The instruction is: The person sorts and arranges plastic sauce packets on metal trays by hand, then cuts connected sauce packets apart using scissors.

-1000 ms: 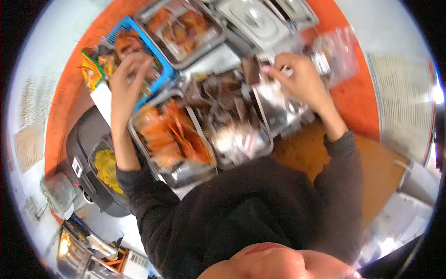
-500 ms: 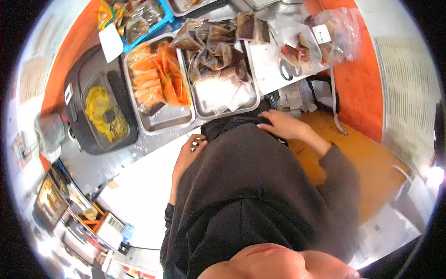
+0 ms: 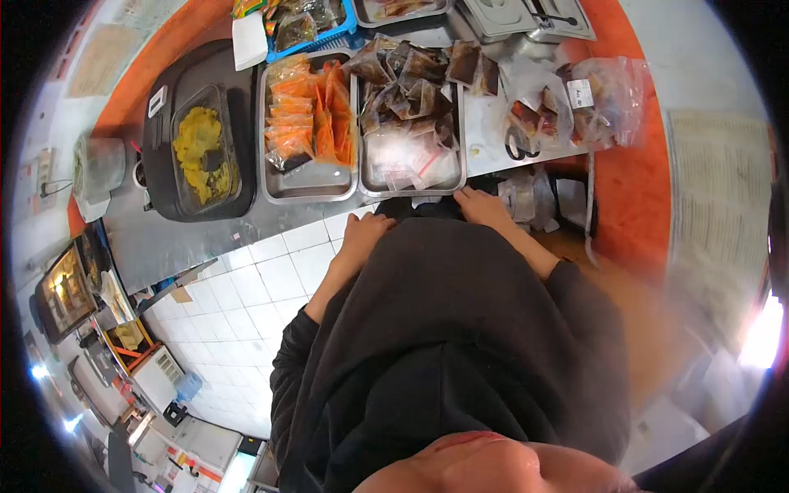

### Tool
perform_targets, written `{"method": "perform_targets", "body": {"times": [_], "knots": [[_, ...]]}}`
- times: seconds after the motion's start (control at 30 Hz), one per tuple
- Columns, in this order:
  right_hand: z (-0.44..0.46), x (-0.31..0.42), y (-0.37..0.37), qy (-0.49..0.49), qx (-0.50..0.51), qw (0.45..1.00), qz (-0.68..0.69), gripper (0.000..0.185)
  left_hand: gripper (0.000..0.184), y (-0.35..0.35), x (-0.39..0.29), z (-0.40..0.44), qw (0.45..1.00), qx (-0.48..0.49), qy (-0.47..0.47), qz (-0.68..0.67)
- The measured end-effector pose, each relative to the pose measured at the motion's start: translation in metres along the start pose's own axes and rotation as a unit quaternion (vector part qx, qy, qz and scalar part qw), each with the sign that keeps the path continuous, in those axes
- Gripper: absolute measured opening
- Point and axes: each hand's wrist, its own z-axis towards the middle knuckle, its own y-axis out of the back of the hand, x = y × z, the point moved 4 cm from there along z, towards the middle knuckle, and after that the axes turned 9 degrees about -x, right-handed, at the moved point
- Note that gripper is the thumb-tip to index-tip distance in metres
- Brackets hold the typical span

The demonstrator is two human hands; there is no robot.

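My left hand (image 3: 364, 234) rests on my dark clothing at the left side of my lap, fingers loosely laid out and holding nothing. On the other side, my right hand (image 3: 486, 209) lies on my lap close to the table edge, its fingers apart and partly bent. Just ahead is a metal tray (image 3: 457, 168) with dark brown sachets (image 3: 408, 90) and clear plastic packets (image 3: 403, 160). To its left, another metal tray (image 3: 308, 191) holds orange sachets (image 3: 333, 115). Neither hand touches the sachets.
A black appliance (image 3: 156, 185) at left carries a glass dish (image 3: 233, 168) with yellow food. Black-handled scissors (image 3: 518, 148) and clear bags (image 3: 604, 107) of reddish packets lie at right. Behind are a blue basket (image 3: 316, 41) and lidded metal containers (image 3: 501, 18). An orange wall (image 3: 629, 181) borders the right.
The view has shifted, so the table and trays sit further right and their front edges higher. My left hand has moved forward and inward on my lap; my right hand is nearer the tray edge.
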Motion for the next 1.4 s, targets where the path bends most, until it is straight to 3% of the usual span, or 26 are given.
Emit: {"method": "perform_targets", "body": {"times": [0.13,0.2,0.23,0.3,0.33,0.4,0.43,0.5,0.53,0.7,0.77,0.83,0.97,1.1,1.17,1.23,1.3,1.33,1.4], "knots": [[-0.018,-0.004,0.029,-0.060,-0.017,0.998,0.006,0.027,0.025,0.003,-0.019,0.018,0.995,0.041,-0.068,0.067],[-0.034,-0.009,0.049,-0.064,-0.020,0.998,0.009,0.031,0.022,0.024,-0.033,0.024,0.981,-0.095,-0.168,-0.016],[-0.041,-0.006,0.062,-0.064,-0.019,0.998,0.005,0.031,0.022,0.022,-0.034,0.030,0.980,-0.098,-0.170,-0.018],[-0.059,-0.001,0.086,-0.112,0.013,0.993,0.038,0.032,0.018,0.025,-0.042,0.041,0.923,-0.209,-0.312,-0.079],[-0.068,-0.001,0.096,-0.110,0.013,0.993,0.033,0.032,0.018,0.019,-0.042,0.057,0.922,-0.214,-0.312,-0.080],[-0.088,-0.003,0.108,-0.129,0.051,0.989,0.050,0.031,0.017,0.005,-0.059,0.078,0.891,-0.155,-0.422,-0.053],[-0.091,-0.004,0.106,-0.127,0.047,0.990,0.046,0.031,0.017,0.013,-0.069,0.083,0.890,-0.159,-0.424,-0.050],[-0.097,-0.016,0.098,-0.218,0.077,0.962,0.147,0.038,0.012,0.010,-0.085,0.095,0.903,0.032,-0.418,0.097],[-0.101,-0.020,0.097,-0.249,0.086,0.948,0.179,0.040,0.012,0.015,-0.089,0.101,0.909,0.059,-0.411,0.024],[-0.118,-0.020,0.099,-0.093,0.150,0.979,0.099,0.052,0.013,0.049,-0.118,0.102,0.902,0.064,-0.421,-0.071],[-0.120,-0.009,0.111,-0.149,0.242,0.942,0.177,0.044,0.014,0.049,-0.131,0.106,0.907,0.079,-0.409,-0.071],[-0.132,-0.013,0.100,-0.201,0.323,0.879,0.287,0.038,0.013,0.032,-0.148,0.107,0.844,0.043,-0.530,-0.070],[-0.148,-0.012,0.095,-0.255,0.387,0.825,0.325,0.029,0.018,-0.018,-0.161,0.110,0.798,0.070,-0.590,-0.101],[-0.152,-0.009,0.091,-0.310,0.411,0.787,0.341,0.021,0.019,-0.040,-0.155,0.113,0.789,0.079,-0.599,-0.109],[-0.141,-0.007,0.089,-0.329,0.421,0.775,0.337,0.017,0.018,-0.016,-0.143,0.113,0.797,0.012,-0.557,-0.232],[-0.124,-0.006,0.090,-0.352,0.426,0.771,0.317,0.014,0.018,0.035,-0.124,0.101,0.813,0.045,-0.538,-0.219],[-0.093,-0.005,0.096,-0.398,0.409,0.775,0.272,0.012,0.019,0.084,-0.093,0.100,0.834,0.057,-0.433,-0.337],[-0.070,-0.005,0.105,-0.433,0.382,0.783,0.231,0.011,0.019,0.102,-0.080,0.103,0.834,0.056,-0.438,-0.331],[-0.019,-0.002,0.130,-0.427,0.290,0.838,0.176,0.012,0.020,0.129,-0.041,0.120,0.889,0.073,-0.316,-0.323]]}}
